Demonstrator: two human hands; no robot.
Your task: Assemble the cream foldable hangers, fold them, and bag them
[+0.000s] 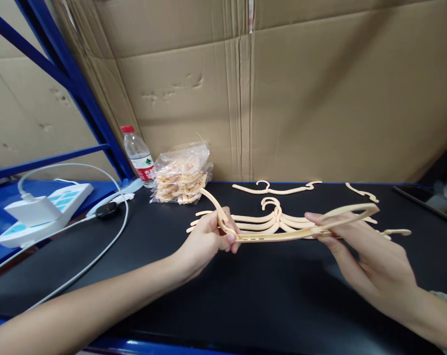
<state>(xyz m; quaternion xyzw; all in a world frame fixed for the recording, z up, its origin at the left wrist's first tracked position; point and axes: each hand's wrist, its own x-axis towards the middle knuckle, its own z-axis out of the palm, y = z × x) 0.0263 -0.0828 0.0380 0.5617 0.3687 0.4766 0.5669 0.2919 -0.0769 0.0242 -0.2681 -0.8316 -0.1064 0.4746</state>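
Above the black table (245,301), both hands hold a peach-coloured plastic clothes hanger (273,238) by its two ends. My left hand (208,239) is closed, pinching it near a curved piece that rises to the upper left. At the other end, the fingers of my right hand (375,259) close around the bar, beside a long looped part. Just behind lie several similar hangers (258,227) in a stack, hooks pointing away from me; the held one partly covers them.
A loose hanger part (288,191) and a smaller hooked piece (360,191) lie farther back. Bagged hanger parts (181,180) and a water bottle (138,158) stand back left. A power strip (46,212) with a white cable (125,222) is at left. Cardboard (186,93) walls the back.
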